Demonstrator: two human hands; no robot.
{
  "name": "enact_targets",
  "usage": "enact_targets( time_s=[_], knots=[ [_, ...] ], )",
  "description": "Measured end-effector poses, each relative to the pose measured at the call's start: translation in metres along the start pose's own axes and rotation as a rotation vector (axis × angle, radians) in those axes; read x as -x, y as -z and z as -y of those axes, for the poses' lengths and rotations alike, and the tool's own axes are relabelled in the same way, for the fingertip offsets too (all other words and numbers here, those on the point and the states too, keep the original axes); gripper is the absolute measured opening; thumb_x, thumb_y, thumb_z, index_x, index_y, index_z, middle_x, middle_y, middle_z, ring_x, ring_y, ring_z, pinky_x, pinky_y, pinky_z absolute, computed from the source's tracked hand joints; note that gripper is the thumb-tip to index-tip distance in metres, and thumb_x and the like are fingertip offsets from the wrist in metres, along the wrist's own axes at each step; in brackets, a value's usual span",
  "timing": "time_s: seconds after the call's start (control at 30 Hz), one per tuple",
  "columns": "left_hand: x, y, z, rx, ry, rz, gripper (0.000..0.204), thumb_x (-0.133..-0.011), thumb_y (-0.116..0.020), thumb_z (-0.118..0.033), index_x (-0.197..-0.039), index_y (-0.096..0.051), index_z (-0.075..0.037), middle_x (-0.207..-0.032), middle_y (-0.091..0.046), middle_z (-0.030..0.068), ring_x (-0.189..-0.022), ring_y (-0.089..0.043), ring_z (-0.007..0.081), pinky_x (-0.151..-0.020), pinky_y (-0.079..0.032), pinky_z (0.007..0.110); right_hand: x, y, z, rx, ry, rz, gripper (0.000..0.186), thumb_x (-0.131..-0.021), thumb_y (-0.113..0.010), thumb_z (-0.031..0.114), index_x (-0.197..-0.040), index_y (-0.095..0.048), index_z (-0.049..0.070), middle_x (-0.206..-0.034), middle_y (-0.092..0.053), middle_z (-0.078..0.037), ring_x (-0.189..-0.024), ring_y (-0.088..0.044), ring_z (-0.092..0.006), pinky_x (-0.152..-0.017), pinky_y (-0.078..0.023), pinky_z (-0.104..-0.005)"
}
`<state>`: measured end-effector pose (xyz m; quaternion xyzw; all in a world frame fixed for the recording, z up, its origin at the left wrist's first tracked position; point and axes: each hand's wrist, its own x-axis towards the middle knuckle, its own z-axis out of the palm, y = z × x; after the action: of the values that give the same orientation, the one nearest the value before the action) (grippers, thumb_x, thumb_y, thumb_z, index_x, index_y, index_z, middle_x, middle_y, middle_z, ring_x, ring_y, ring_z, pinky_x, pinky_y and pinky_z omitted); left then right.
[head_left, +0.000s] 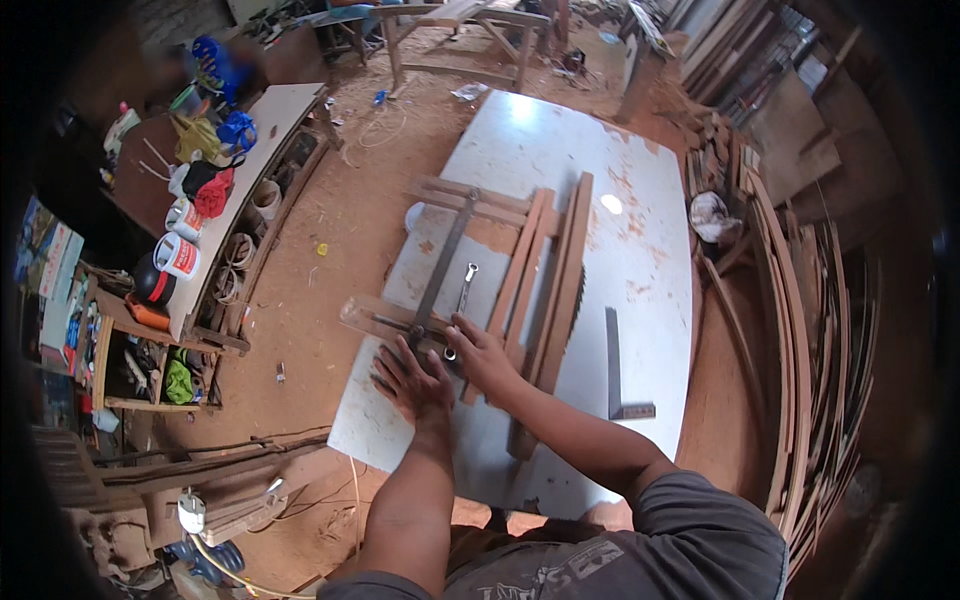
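On a pale sheet-topped table (640,270) lies a frame of wooden bars, joined by a long dark flat bar (446,255). My left hand (418,383) rests at the near end of this bar with its fingers spread, covering part of the joint. Close beside it, my right hand (482,358) has bent fingers over the middle of a metal wrench (468,284). The wrench's far ring end shows beyond the fingers, and a ring shows on their near side. The far wooden crosspiece (490,205) and near wooden crosspiece (375,318) look smeared or doubled.
Long wooden strips (560,300) lie right of the frame. A try square (614,365) rests farther right. Timber lengths (790,350) lean along the right side. At left stands a bench (270,130) with white tubs (178,255). A cable plug (191,512) hangs at lower left.
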<state>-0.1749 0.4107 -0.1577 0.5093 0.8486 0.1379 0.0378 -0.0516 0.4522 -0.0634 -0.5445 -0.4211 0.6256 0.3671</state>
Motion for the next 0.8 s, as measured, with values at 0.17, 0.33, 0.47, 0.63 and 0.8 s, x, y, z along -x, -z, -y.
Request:
enact_targets(
  time_s=[0.17,0.33,0.47,0.63,0.8],
  knots=[
    [0.002,-0.013,0.008,0.13,-0.036,-0.124,0.064,-0.104,-0.051,-0.046,-0.159,-0.047,-0.014,-0.164,-0.045,0.0175,-0.157,-0.032,0.0398,-0.129,-0.018,0.06,0.134,0.063,-0.018,0.414,0.603,-0.174,0.04,-0.105,-0.065,0.025,-0.138,-0.065,0.001,-0.142,-0.063,-0.022,-0.134,-0.058,-0.0378,-0.114,-0.044,-0.0438],
    [0.009,-0.01,0.024,0.491,-0.213,-0.207,0.051,-0.101,-0.064,-0.039,-0.137,-0.065,-0.002,-0.152,-0.055,0.0219,-0.144,-0.047,0.0402,-0.123,-0.034,0.053,0.193,0.181,-0.079,1.09,0.431,-0.588,0.056,-0.098,-0.073,0.037,-0.143,-0.06,0.005,-0.151,-0.055,-0.024,-0.145,-0.045,-0.0468,-0.12,-0.032,-0.0614],
    [0.053,0.018,0.048,0.825,-0.271,-0.087,0.047,-0.101,-0.07,-0.035,-0.131,-0.067,0.002,-0.14,-0.064,0.0243,-0.134,-0.058,0.0402,-0.115,-0.044,0.046,0.24,0.254,-0.125,1.286,0.311,-0.462,0.067,-0.096,-0.073,0.049,-0.144,-0.061,0.005,-0.144,-0.058,-0.022,-0.132,-0.051,-0.0465,-0.109,-0.04,-0.062],
    [0.165,0.108,0.088,0.88,-0.416,-0.161,0.036,-0.096,-0.075,-0.023,-0.124,-0.069,0.0,-0.129,-0.07,0.0209,-0.125,-0.064,0.0406,-0.11,-0.048,0.047,0.27,0.247,-0.135,1.141,0.544,-0.392,0.038,-0.098,-0.074,0.03,-0.122,-0.069,0.001,-0.109,-0.066,-0.02,-0.096,-0.063,-0.0412,-0.085,-0.053,-0.0501],
    [0.199,0.252,0.166,0.45,-0.354,-0.925,0.036,-0.092,-0.077,-0.011,-0.126,-0.067,-0.002,-0.13,-0.064,0.0204,-0.124,-0.059,0.038,-0.106,-0.045,0.051,0.254,0.141,-0.093,0.972,0.801,-0.287,0.033,-0.097,-0.075,0.026,-0.119,-0.068,0.002,-0.106,-0.065,-0.02,-0.099,-0.064,-0.04,-0.085,-0.053,-0.049]
  ],
)
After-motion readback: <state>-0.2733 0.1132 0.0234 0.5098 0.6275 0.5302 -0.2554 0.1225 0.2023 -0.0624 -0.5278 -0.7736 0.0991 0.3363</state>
